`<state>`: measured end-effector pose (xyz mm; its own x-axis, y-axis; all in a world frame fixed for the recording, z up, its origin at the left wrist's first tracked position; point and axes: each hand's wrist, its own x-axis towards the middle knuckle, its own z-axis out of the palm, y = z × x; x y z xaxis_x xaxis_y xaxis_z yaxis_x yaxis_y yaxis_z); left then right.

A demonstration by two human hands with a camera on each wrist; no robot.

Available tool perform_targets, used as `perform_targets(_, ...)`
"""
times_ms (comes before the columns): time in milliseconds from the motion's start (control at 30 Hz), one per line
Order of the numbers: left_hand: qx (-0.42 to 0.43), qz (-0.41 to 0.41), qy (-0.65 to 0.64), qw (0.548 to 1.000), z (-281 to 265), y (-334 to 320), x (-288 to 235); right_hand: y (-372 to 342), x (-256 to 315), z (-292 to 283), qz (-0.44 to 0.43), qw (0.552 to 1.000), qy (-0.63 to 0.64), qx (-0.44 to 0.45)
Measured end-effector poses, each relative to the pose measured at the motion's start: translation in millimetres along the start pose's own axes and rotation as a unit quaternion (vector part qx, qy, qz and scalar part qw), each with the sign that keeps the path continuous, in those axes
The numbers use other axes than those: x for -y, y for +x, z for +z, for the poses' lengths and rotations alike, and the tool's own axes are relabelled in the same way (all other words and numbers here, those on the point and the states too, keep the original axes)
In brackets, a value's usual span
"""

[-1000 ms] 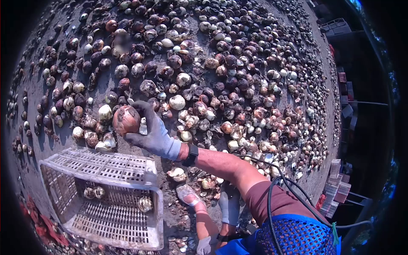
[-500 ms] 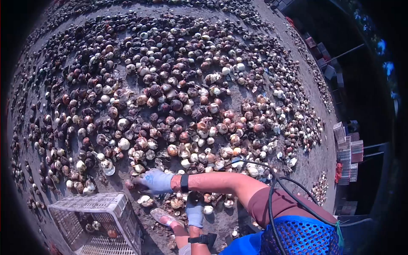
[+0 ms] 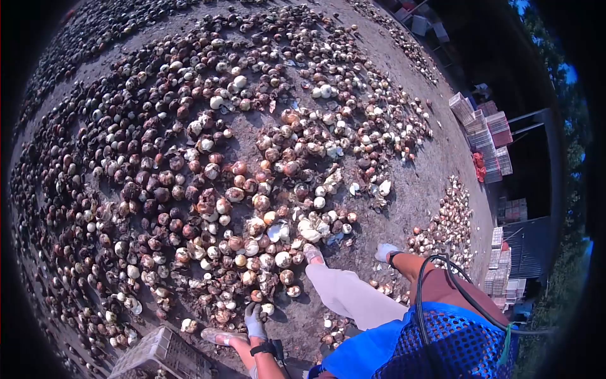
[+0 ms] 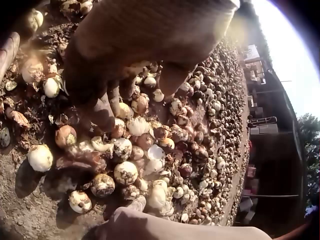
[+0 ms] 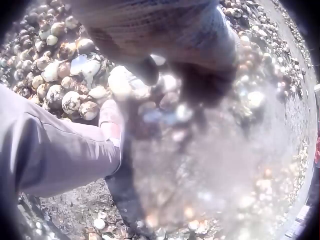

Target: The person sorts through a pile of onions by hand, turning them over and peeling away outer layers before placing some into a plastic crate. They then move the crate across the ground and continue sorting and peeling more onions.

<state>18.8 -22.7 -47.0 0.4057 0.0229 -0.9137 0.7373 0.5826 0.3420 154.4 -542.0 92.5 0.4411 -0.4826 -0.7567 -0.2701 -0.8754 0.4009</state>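
Observation:
Onions (image 3: pixel 286 277), whitish, brown and purple, cover the ground, many with peeling or dirty skins. My gloved left hand (image 3: pixel 255 322) reaches low beside a pale onion (image 3: pixel 267 309); in the left wrist view its shaded fingers (image 4: pixel 102 112) extend down over the onions, thumb apart. My gloved right hand (image 3: pixel 384 252) is out to the right, past the right leg, over mostly bare ground. In the right wrist view that hand (image 5: pixel 155 30) appears dark and blurred, with its thumb apart and nothing visible in its grasp.
A slatted plastic crate (image 3: pixel 151 350) stands at the lower left, partly out of view. My feet (image 3: pixel 314 254) are among the onions. A smaller onion pile (image 3: pixel 449 221) lies to the right, with stacked crates (image 3: pixel 486 142) beyond. A black cable (image 3: pixel 451 268) loops over my right arm.
My right hand held a large reddish onion above the crate, then swung away and is now far right without it. A reddish onion showed in the crate half a second ago. The view turned right.

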Motion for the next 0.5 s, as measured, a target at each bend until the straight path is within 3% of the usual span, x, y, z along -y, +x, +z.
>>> perform_targets(133, 0.000, 0.036, -0.057, 0.998, 27, -25, -45, -7, -9, 65, -0.023, 0.997, 0.048, 0.058)
perform_targets(167, -0.018, 0.050, -0.056, 0.997, 41, -42, -61, 4, -9, 92, -0.069, 0.994, 0.058, 0.064)
perform_targets(233, -0.022, 0.061, -0.069, 0.995, 44, -59, -72, -71, 39, 33, -0.104, 0.984, 0.116, 0.090)
perform_targets(333, -0.042, 0.043, -0.061, 0.996, 33, -83, -81, -8, 32, 116, -0.127, 0.983, 0.119, 0.051)
perform_targets(500, -0.058, 0.033, -0.026, 0.997, -15, -105, -70, -57, 51, 48, -0.110, 0.982, 0.152, 0.036)
